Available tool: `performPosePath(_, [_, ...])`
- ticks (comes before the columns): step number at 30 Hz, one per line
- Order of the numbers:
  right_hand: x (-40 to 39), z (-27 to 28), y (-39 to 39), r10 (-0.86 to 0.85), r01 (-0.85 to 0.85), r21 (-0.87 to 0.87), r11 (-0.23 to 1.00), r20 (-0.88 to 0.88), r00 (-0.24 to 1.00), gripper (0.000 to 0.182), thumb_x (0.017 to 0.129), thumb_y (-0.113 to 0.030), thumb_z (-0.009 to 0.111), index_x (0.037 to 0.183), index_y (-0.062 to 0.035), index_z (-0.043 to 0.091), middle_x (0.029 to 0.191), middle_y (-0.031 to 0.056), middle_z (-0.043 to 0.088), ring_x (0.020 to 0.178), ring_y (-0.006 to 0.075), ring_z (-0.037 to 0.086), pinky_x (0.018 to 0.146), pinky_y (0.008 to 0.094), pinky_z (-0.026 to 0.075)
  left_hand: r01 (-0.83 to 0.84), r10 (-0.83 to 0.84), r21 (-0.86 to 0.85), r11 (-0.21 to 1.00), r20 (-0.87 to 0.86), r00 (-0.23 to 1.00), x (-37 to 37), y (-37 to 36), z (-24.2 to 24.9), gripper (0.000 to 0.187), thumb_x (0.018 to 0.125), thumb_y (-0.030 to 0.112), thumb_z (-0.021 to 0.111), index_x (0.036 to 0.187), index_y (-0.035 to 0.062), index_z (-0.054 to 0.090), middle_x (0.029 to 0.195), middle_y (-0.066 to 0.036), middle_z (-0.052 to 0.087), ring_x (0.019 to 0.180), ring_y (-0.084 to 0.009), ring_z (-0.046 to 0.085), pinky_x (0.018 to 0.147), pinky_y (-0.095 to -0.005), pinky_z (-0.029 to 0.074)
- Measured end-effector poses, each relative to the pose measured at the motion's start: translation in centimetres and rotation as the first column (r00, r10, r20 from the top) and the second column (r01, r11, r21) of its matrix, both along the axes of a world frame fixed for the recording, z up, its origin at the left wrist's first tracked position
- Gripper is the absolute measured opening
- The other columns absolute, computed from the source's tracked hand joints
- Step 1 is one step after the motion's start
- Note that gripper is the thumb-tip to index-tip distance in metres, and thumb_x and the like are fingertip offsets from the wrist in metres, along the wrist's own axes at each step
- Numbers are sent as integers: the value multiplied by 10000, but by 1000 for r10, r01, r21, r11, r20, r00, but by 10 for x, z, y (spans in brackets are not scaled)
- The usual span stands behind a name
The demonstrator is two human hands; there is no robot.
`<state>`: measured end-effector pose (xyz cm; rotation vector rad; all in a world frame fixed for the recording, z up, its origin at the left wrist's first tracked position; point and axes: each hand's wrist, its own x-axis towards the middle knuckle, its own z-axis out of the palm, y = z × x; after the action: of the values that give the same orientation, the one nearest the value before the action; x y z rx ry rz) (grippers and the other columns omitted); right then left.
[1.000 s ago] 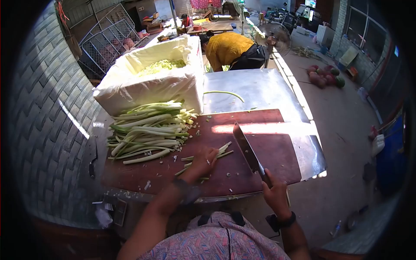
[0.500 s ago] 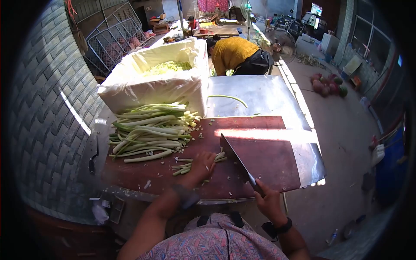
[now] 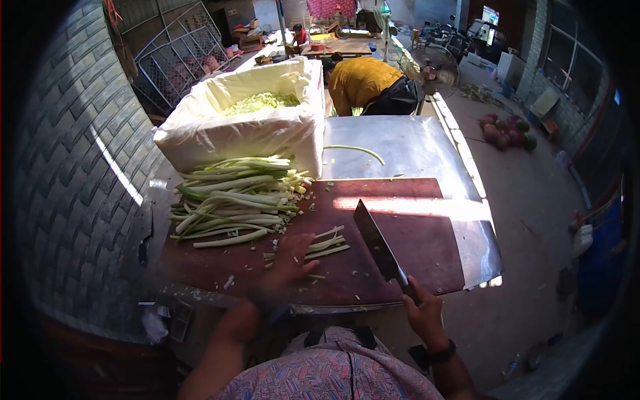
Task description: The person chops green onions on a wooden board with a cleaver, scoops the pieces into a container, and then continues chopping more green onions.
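Lying on a reddish-brown, flat cutting board [image 3: 417,257]: one small bunch of slender, pale-green stalks [image 3: 327,251], near the board's front edge.

Left hand [image 3: 291,259]: over the small bunch, grip spread, thumb parted from fingers, stalk ends showing to either side; whether it presses down cannot be told.

Right hand [image 3: 425,312]: grip closed around the handle of a broad-bladed, dark metal cleaver [image 3: 377,240], blade pointing away, apart from the small bunch.

Left part of board: one large heap of long, white-and-green stalks [image 3: 230,203].

Behind the heap: one large, white-lined, open-topped box [image 3: 247,143] containing chopped, pale-green pieces [image 3: 263,102].

Beneath: one silvery, metal-topped bench [image 3: 407,143], bearing a single, curved green stalk [image 3: 360,149] beyond the board.
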<state>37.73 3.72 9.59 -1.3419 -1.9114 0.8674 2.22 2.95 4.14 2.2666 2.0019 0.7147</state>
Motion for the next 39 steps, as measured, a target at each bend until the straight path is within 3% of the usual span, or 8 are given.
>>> performPosePath(3, [1, 1, -7, -21, 21, -22, 1000, -11, 1000, 436, 809, -72, 680, 1237, -32, 601, 908, 232, 689, 882, 216, 703, 722, 320, 518, -24, 24, -10, 1000, -9, 1000, -13, -13, -7, 605, 748, 227, 740, 1266, 37, 494, 1196, -170, 569, 1103, -360, 537, 955, -465, 409])
performPosePath(5, [0, 8, -8, -8, 3, -115, 993, -39, 999, 471, 815, -101, 692, 1272, -73, 581, 930, 234, 676, 893, 326, 695, 735, 358, 528, -42, 42, 1, 999, -3, 999, -18, -16, -20, 566, 749, 195, 736, 1244, 39, 512, 1190, -171, 571, 1097, -356, 538, 946, -460, 418])
performPosePath(8, [-6, 10, -11, 25, -29, -53, 998, -75, 997, 467, 818, -102, 688, 1273, -84, 583, 921, 222, 679, 867, 314, 700, 713, 360, 528, 14, -18, 54, 998, 66, 998, -15, -7, -30, 378, 760, 101, 690, 1116, 38, 581, 1070, -156, 611, 1015, -344, 564, 883, -442, 454])
performPosePath(18, [-39, 25, -33, 230, -224, -77, 971, 68, 971, 470, 806, -62, 682, 1265, -75, 583, 911, 207, 681, 817, 283, 707, 697, 329, 530, -105, 85, 127, 986, 154, 984, -5, -13, -33, 331, 756, 120, 689, 1049, 39, 560, 975, -157, 590, 937, -363, 572, 806, -459, 463])
performPosePath(24, [-58, 21, -47, 245, -249, 102, 963, 45, 968, 495, 805, -152, 695, 1286, -142, 578, 805, 177, 655, 701, 336, 661, 614, 395, 519, -41, 20, 128, 991, 157, 987, -12, -18, -25, 294, 754, 128, 685, 1002, 40, 554, 922, -155, 572, 861, -369, 580, 735, -461, 478])
performPosePath(29, [-73, 25, -55, 244, -267, 66, 961, 244, 938, 538, 806, -167, 696, 1321, -190, 543, 719, 151, 607, 617, 332, 621, 548, 428, 486, 92, -126, 199, 976, 161, 979, -21, -15, -30, 203, 734, 83, 645, 925, 36, 593, 909, -157, 578, 845, -358, 581, 725, -453, 483])
performPosePath(33, [-86, 35, -60, 219, -235, 10, 972, 316, 923, 515, 793, -118, 687, 1293, -144, 565, 750, 171, 634, 666, 355, 641, 578, 430, 494, 90, -115, 175, 980, 134, 984, -26, -13, -41, 162, 726, 46, 602, 888, 34, 601, 906, -158, 578, 852, -351, 575, 731, -446, 485])
performPosePath(39, [-101, 33, -63, 223, -261, 42, 964, 398, 890, 538, 803, -135, 675, 1319, -196, 539, 696, 152, 611, 625, 357, 628, 546, 436, 488, 128, -139, 88, 988, 135, 981, -29, -11, -40, 144, 709, 35, 564, 850, 33, 593, 887, -164, 572, 830, -355, 560, 736, -446, 482])
